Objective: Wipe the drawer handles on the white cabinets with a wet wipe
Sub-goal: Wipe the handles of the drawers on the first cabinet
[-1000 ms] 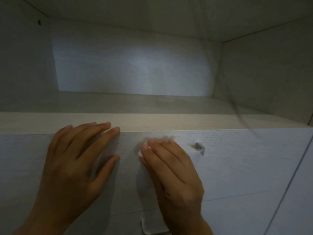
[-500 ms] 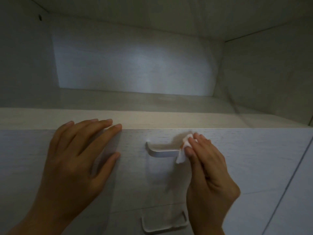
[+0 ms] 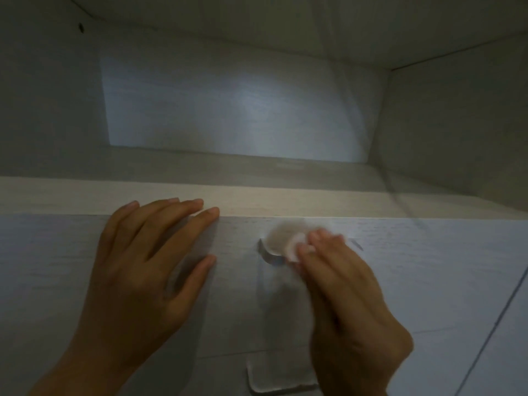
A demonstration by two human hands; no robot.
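Mid-frame, right hand (image 3: pixel 351 304) holds wet wipe (image 3: pixel 297 247) against upper handle (image 3: pixel 271 254); blurred, wiping looks underway. Left hand (image 3: pixel 143 281) lies flat, fingers spread, on drawer front (image 3: pixel 428 267). Lower handle (image 3: pixel 274 378), bottom centre, probably left to do.

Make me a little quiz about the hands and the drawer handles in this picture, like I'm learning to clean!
1. True or false: the left hand lies flat on the drawer front and holds nothing.
2. What does the right hand hold against the upper handle? A) a sponge B) a wet wipe C) a brush
3. Fill in the blank: a second handle shows ____ the upper one.

Key: 1 true; 2 B; 3 below.
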